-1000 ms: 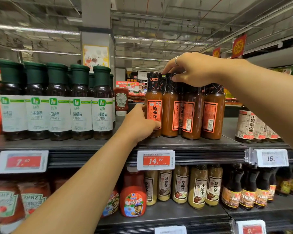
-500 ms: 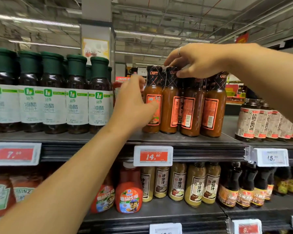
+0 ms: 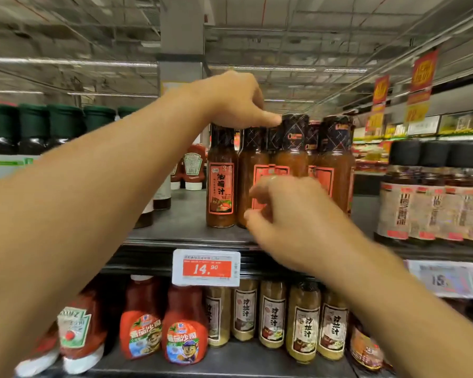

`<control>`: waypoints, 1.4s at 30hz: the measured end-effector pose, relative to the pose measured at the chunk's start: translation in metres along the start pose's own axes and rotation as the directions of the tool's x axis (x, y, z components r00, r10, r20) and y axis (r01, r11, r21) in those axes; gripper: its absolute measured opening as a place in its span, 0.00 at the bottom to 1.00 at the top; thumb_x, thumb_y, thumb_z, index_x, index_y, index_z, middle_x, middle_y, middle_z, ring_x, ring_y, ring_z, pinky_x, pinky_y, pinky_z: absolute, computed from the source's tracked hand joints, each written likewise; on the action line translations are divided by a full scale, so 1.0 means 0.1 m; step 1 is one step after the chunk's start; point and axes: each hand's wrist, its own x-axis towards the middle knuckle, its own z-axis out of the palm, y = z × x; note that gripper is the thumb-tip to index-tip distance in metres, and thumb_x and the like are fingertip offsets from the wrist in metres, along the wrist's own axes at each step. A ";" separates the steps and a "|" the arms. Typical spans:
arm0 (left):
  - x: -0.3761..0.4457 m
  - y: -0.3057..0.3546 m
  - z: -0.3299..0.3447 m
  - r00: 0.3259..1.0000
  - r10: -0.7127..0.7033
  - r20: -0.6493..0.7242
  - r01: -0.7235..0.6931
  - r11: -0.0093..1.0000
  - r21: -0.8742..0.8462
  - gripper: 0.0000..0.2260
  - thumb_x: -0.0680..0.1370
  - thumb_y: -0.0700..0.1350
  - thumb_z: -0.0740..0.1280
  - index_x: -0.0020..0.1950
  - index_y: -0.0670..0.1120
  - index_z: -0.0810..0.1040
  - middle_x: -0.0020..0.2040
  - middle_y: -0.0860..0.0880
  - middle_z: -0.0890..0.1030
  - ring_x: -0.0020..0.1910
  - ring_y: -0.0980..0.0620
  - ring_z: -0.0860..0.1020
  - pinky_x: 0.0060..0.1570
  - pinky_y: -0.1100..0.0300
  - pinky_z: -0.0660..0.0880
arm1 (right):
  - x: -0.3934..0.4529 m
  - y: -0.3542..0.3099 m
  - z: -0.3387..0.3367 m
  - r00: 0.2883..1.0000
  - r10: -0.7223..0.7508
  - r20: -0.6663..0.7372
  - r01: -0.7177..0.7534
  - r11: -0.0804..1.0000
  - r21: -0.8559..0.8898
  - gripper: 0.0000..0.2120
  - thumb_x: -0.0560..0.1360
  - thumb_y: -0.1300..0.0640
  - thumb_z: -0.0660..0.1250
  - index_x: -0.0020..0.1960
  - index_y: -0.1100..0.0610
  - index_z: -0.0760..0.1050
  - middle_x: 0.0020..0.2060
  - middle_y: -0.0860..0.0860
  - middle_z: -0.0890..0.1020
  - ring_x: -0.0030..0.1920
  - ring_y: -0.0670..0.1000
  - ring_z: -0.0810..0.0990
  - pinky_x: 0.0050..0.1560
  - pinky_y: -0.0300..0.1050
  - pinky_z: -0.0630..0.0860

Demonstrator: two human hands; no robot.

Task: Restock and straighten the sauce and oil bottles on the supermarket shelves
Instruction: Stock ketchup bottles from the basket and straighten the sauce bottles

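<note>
Several orange sauce bottles with dark patterned caps stand clustered on the upper shelf [image 3: 186, 227]. My left hand [image 3: 230, 100] reaches over from the left and grips the cap of the leftmost sauce bottle [image 3: 221, 192], whose red label faces me; its thumb points right toward the neighbouring caps. My right hand [image 3: 292, 222] is blurred, low in front of the second sauce bottle [image 3: 250, 165], fingers curled by its lower body. Whether it holds that bottle is unclear. The other orange bottles [image 3: 335, 159] stand upright behind and to the right.
Green-capped dark bottles [image 3: 66, 124] line the same shelf on the left, black-capped brown jars [image 3: 432, 203] on the right. A 14.90 price tag [image 3: 206, 267] hangs on the shelf edge. Below stand ketchup squeeze bottles [image 3: 145, 323] and pale dressing bottles [image 3: 273, 315].
My left hand rose from the leftmost bottle's base to its cap. My right hand dropped from the caps to the front of the bottles' lower bodies. The view shifted left.
</note>
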 end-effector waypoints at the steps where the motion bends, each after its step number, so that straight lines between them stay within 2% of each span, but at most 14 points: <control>1: 0.02 -0.02 0.01 1.000 0.012 0.008 -0.012 1.000 -0.014 0.28 0.75 0.71 0.65 0.60 0.51 0.84 0.54 0.53 0.83 0.51 0.54 0.77 0.46 0.61 0.70 | -0.03 0.01 0.13 0.999 0.039 0.005 -0.039 0.999 0.014 0.13 0.79 0.47 0.66 0.60 0.51 0.77 0.50 0.48 0.82 0.47 0.48 0.82 0.47 0.44 0.81; 4: 0.05 -0.10 0.01 0.998 0.054 0.015 -0.053 0.998 -0.034 0.25 0.74 0.69 0.68 0.60 0.53 0.85 0.47 0.58 0.80 0.49 0.56 0.77 0.43 0.63 0.68 | -0.05 0.04 0.35 0.993 0.114 -0.044 -0.110 0.990 0.084 0.14 0.79 0.47 0.65 0.61 0.52 0.75 0.50 0.48 0.81 0.46 0.49 0.81 0.47 0.46 0.82; 8: 0.05 -0.17 -0.07 0.990 0.123 0.070 -0.118 0.991 -0.064 0.18 0.75 0.64 0.71 0.60 0.57 0.84 0.52 0.60 0.83 0.49 0.62 0.79 0.48 0.61 0.70 | -0.05 0.02 0.46 0.978 0.183 -0.104 -0.162 0.969 0.185 0.14 0.79 0.47 0.65 0.61 0.51 0.73 0.46 0.47 0.81 0.44 0.47 0.81 0.44 0.44 0.82; 11: 0.05 -0.22 -0.10 0.981 0.154 0.119 -0.128 0.971 -0.200 0.11 0.77 0.55 0.73 0.59 0.60 0.84 0.51 0.63 0.84 0.50 0.67 0.80 0.51 0.62 0.72 | -0.02 -0.02 0.47 0.974 0.185 -0.132 -0.156 0.966 0.204 0.09 0.80 0.50 0.64 0.58 0.50 0.72 0.44 0.46 0.81 0.42 0.47 0.81 0.40 0.41 0.80; 15: 0.03 -0.25 -0.09 0.978 0.191 0.085 -0.146 0.915 -0.375 0.13 0.73 0.42 0.73 0.53 0.58 0.85 0.50 0.62 0.85 0.50 0.67 0.81 0.57 0.58 0.75 | 0.03 -0.10 0.49 0.967 0.185 -0.177 -0.154 0.972 0.178 0.08 0.81 0.52 0.64 0.58 0.53 0.72 0.44 0.47 0.80 0.42 0.48 0.80 0.41 0.41 0.79; 19: -0.02 -0.27 0.00 0.966 0.252 0.057 -0.192 0.849 -0.492 0.17 0.71 0.31 0.69 0.55 0.48 0.85 0.53 0.53 0.86 0.56 0.57 0.82 0.63 0.50 0.77 | 0.07 -0.17 0.53 0.951 0.222 -0.214 -0.198 0.972 0.126 0.08 0.81 0.52 0.64 0.54 0.52 0.64 0.37 0.42 0.69 0.32 0.42 0.68 0.28 0.31 0.62; 21: -0.01 -0.31 0.05 0.965 0.260 0.041 -0.203 0.835 -0.512 0.14 0.74 0.36 0.72 0.58 0.48 0.83 0.53 0.53 0.86 0.56 0.57 0.83 0.63 0.51 0.77 | 0.07 -0.18 0.56 0.955 0.219 -0.200 -0.202 0.974 0.102 0.09 0.81 0.52 0.64 0.57 0.53 0.67 0.42 0.44 0.72 0.37 0.44 0.70 0.31 0.31 0.62; 22: 0.00 -0.32 0.08 0.969 0.247 0.030 -0.202 0.851 -0.484 0.12 0.76 0.44 0.74 0.59 0.50 0.83 0.53 0.54 0.86 0.55 0.58 0.83 0.62 0.52 0.77 | 0.07 -0.18 0.58 0.956 0.220 -0.194 -0.204 0.974 0.100 0.11 0.80 0.52 0.65 0.60 0.54 0.69 0.47 0.46 0.74 0.41 0.46 0.70 0.35 0.32 0.64; 25: 0.04 -0.38 0.12 0.988 0.155 -0.014 -0.154 0.958 -0.241 0.23 0.73 0.69 0.70 0.59 0.54 0.82 0.48 0.59 0.83 0.49 0.60 0.80 0.52 0.59 0.76 | 0.07 -0.15 0.58 0.956 0.226 -0.188 -0.208 0.972 0.110 0.15 0.80 0.51 0.65 0.63 0.55 0.70 0.50 0.47 0.72 0.46 0.47 0.68 0.45 0.37 0.67; 27: 0.05 -0.41 0.14 0.990 0.142 -0.010 -0.142 0.976 -0.168 0.26 0.71 0.72 0.68 0.59 0.55 0.82 0.44 0.61 0.80 0.46 0.62 0.78 0.45 0.62 0.72 | 0.07 -0.16 0.57 0.955 0.228 -0.191 -0.209 0.971 0.115 0.14 0.80 0.50 0.65 0.62 0.56 0.70 0.48 0.47 0.71 0.46 0.48 0.69 0.45 0.39 0.67; 33: 0.02 -0.51 0.09 0.974 0.206 0.091 -0.142 0.877 -0.459 0.12 0.77 0.53 0.72 0.60 0.59 0.84 0.56 0.58 0.84 0.58 0.60 0.80 0.65 0.49 0.73 | 0.14 -0.21 0.54 0.948 0.261 -0.182 -0.234 0.959 0.158 0.13 0.80 0.51 0.64 0.61 0.57 0.70 0.45 0.50 0.78 0.41 0.51 0.77 0.32 0.38 0.68; 36: 0.00 -0.54 0.07 0.959 0.261 0.105 -0.158 0.809 -0.566 0.15 0.79 0.42 0.70 0.60 0.59 0.84 0.60 0.60 0.83 0.64 0.60 0.78 0.70 0.48 0.70 | 0.18 -0.20 0.58 0.940 0.267 -0.212 -0.236 0.958 0.160 0.24 0.80 0.50 0.64 0.71 0.60 0.65 0.48 0.52 0.81 0.45 0.53 0.81 0.38 0.43 0.72; 39: -0.01 -0.56 0.06 0.942 0.313 0.120 -0.173 0.761 -0.626 0.19 0.78 0.35 0.67 0.62 0.56 0.84 0.65 0.59 0.81 0.69 0.58 0.74 0.74 0.46 0.66 | 0.22 -0.18 0.62 0.927 0.300 -0.226 -0.262 0.947 0.183 0.30 0.81 0.51 0.64 0.78 0.60 0.59 0.50 0.52 0.82 0.43 0.51 0.79 0.36 0.40 0.71; 42: -0.03 -0.58 0.06 0.939 0.321 0.127 -0.171 0.752 -0.636 0.20 0.79 0.34 0.66 0.64 0.54 0.83 0.66 0.57 0.80 0.70 0.57 0.74 0.73 0.44 0.66 | 0.26 -0.13 0.64 0.914 0.335 -0.230 -0.294 0.936 0.194 0.20 0.80 0.50 0.67 0.69 0.56 0.69 0.46 0.47 0.78 0.37 0.46 0.72 0.29 0.32 0.63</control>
